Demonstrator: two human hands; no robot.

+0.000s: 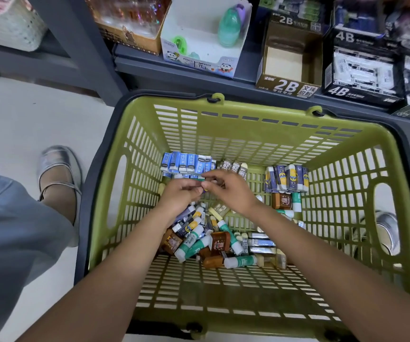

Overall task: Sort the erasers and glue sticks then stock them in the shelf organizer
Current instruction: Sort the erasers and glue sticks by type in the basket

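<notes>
**Head view: we are mid-sort inside the basket**

Head camera looks down into our green basket (pixel 223 114), set on the floor below the grey shelf (pixel 223 77), where an empty 2B box (pixel 288 67) and a part-filled 4B box (pixel 361 67) stand.

Along the basket's far end we have neat groups: a row of blue erasers (pixel 186 164), a few 2B erasers (pixel 233 166) beside them, and a cluster of yellow-capped sticks (pixel 287 178) to the right. Nearer to us lies the mixed pile (pixel 218 240) of green glue sticks, brown packets and more erasers, not yet sorted.

Our left hand (pixel 181 193) and right hand (pixel 231 191) meet just in front of the blue row, both with fingers curled, pinching one small item (pixel 202 185) between them. It is mostly hidden; we cannot tell what it is.

We judge the sorting step is under way and stocking not begun. Next, the item needs placing with its own group, then another picked from the pile.
</notes>
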